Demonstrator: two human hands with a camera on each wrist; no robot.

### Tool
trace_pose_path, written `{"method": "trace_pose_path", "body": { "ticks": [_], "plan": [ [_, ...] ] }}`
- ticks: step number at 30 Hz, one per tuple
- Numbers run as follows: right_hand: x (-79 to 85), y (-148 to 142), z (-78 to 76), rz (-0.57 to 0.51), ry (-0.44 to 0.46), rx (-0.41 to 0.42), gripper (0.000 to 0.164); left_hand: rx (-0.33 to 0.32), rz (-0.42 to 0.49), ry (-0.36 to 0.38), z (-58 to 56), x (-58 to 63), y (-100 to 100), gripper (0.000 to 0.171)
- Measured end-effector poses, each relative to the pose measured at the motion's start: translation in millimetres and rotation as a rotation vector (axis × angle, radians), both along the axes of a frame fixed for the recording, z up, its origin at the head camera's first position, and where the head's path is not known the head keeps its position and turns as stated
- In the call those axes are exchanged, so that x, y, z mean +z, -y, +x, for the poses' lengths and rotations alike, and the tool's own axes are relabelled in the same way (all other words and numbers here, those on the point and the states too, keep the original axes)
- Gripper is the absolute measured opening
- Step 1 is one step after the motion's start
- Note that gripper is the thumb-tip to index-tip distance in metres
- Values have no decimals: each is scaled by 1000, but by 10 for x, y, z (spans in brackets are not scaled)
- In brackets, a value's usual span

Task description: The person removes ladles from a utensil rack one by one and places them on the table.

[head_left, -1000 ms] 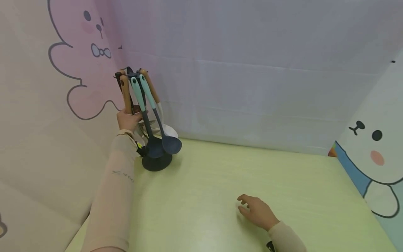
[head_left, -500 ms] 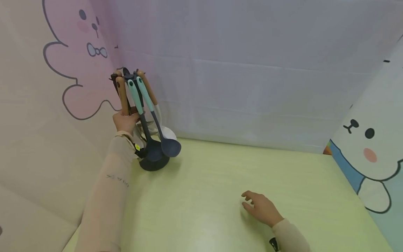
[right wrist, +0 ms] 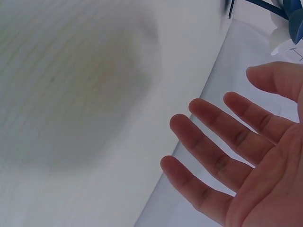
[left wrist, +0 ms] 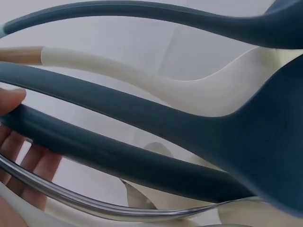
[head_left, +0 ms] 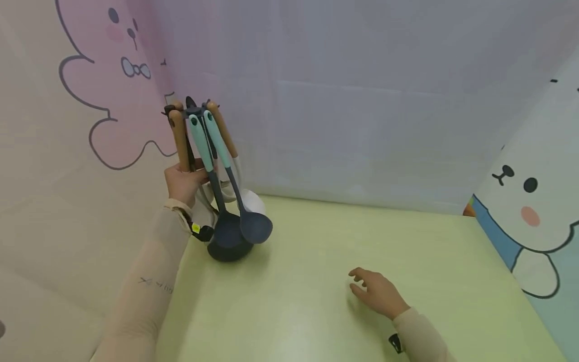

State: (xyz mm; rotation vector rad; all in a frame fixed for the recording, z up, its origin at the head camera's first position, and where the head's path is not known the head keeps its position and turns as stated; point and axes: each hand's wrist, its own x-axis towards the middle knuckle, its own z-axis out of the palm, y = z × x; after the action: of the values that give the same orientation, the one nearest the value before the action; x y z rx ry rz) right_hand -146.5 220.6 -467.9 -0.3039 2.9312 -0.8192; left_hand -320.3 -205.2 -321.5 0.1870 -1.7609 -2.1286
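Observation:
At the back left, my left hand [head_left: 181, 183] reaches in among the utensils and grips the dark post [left wrist: 118, 153] of a utensil stand [head_left: 229, 254]. The left wrist view has my thumb on one side of that post and fingers on the other. From the stand hang a dark blue ladle [head_left: 256, 229] and another dark blue utensil [head_left: 227, 229], both with mint handles, plus wooden-handled ones, one of them white [head_left: 251, 202]. A metal utensil [left wrist: 90, 203] runs beside the post. My right hand [head_left: 379, 296] hovers over the table with loosely bent fingers, holding nothing.
The pale yellow-green table [head_left: 316, 241] meets a hanging white cloth [head_left: 339, 141] at the back. Cartoon-printed cloth [head_left: 128, 115] borders the left side, close to the stand, and more covers the right side.
My left hand has drawn the stand with its utensils nearer to me and slightly right. The hanging utensils shift with it. My right hand stays almost where it was over the table.

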Motion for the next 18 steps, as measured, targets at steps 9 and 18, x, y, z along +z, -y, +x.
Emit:
{"method": "trace_pose_path", "body": {
  "ticks": [9, 18],
  "plan": [
    [61, 14, 5, -3, -1, 13, 24, -17, -63, -33, 588, 85, -121, 19],
    [83, 17, 47, 0, -18, -2, 24, -50, -148, -33, 1030, 65, -140, 20]
  ]
}}
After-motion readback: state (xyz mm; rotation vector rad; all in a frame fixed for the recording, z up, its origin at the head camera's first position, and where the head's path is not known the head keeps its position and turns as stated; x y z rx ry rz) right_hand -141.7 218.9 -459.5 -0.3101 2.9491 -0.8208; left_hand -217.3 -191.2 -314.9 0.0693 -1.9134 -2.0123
